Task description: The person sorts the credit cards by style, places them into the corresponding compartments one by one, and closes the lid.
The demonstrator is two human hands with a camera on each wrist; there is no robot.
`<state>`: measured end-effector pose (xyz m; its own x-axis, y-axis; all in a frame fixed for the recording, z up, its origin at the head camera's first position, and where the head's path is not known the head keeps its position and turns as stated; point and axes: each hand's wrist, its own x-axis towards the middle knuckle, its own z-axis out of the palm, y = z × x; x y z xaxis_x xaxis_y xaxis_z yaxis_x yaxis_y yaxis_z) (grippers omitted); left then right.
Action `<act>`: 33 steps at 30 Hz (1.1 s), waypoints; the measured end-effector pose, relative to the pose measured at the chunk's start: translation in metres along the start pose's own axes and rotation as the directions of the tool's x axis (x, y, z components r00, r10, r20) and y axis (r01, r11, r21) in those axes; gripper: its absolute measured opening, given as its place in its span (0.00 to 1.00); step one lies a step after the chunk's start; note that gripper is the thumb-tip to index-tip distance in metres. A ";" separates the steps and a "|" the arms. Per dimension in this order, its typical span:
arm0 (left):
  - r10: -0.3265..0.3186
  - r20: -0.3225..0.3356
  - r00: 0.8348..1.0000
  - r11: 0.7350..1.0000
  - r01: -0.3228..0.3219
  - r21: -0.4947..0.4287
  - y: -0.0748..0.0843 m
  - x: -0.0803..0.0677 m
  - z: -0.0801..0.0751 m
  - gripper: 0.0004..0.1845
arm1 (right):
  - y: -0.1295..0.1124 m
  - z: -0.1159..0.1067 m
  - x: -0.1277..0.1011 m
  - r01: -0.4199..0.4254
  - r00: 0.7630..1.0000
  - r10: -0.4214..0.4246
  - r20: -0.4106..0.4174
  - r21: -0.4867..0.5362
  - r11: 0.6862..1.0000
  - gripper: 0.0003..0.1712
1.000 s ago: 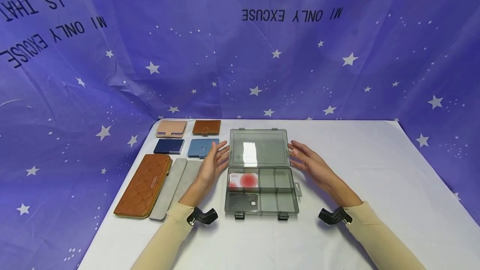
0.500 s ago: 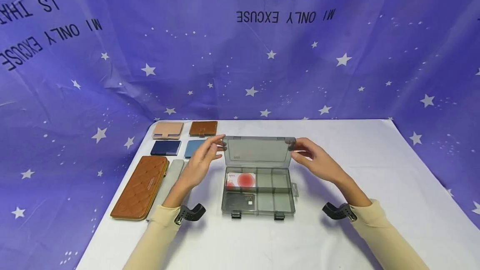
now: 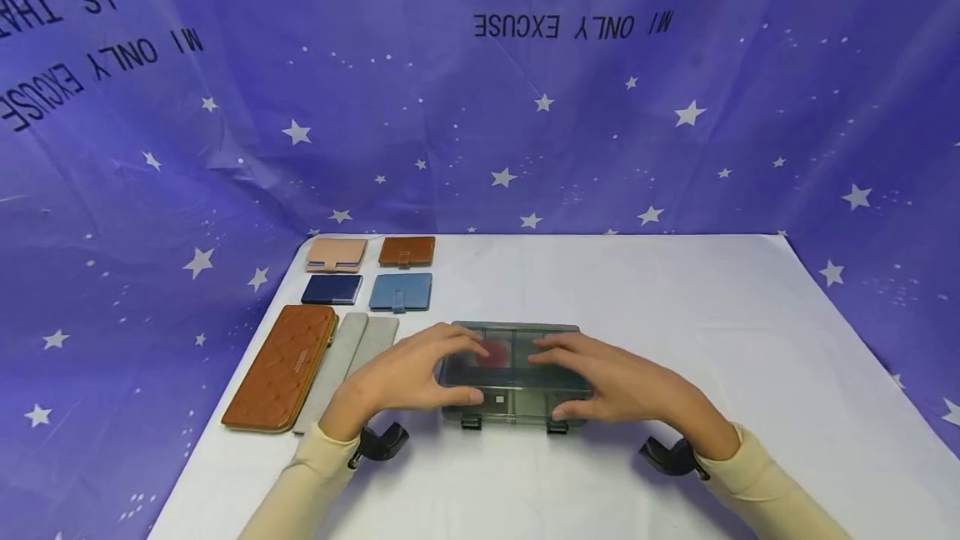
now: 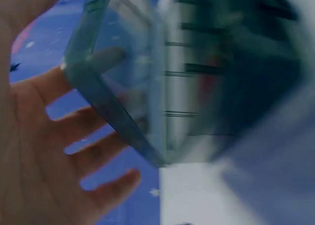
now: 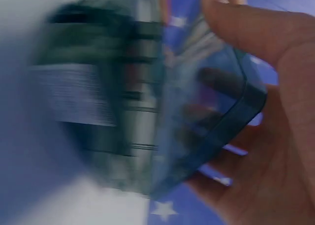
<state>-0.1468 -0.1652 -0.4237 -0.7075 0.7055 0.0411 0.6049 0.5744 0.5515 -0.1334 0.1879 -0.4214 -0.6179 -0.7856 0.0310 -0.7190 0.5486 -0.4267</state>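
In the head view a grey see-through compartment box lies on the white table with its hinged lid tilted low over the base. A card with a red circle shows through the lid. My left hand lies over the lid's left side, thumb at the front. Over the right side is my right hand, its thumb near a front latch. Both wrist views are blurred; they show spread fingers behind the lid's rim, and the same rim on the right.
Left of the box lie a brown quilted wallet, a grey folded case, a blue wallet, a navy card holder, a pink wallet and a small brown wallet. A purple star-printed cloth hangs behind.
The box lid has swung from standing back to low over the base. Both hands have moved with it, from beside the raised lid to on top of it, towards the front.
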 end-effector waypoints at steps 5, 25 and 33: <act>0.118 -0.031 0.993 0.987 -0.114 0.113 -0.009 -0.014 0.020 0.38 | 0.013 0.024 -0.015 0.094 0.994 -0.098 -0.052 -0.072 0.993 0.50; 0.271 -0.104 0.957 0.900 -0.214 0.380 -0.012 -0.016 0.049 0.37 | 0.017 0.053 -0.019 0.093 0.981 -0.116 -0.154 -0.147 0.985 0.51; 0.260 -0.102 0.960 0.922 -0.215 0.322 -0.013 -0.016 0.045 0.37 | 0.017 0.049 -0.023 0.083 0.991 -0.096 -0.098 -0.125 0.989 0.53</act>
<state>-0.1269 -0.1657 -0.4690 -0.5593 0.7843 0.2683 0.8278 0.5113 0.2310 -0.1161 0.2015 -0.4735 -0.5741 -0.8030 0.1599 -0.8022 0.5127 -0.3059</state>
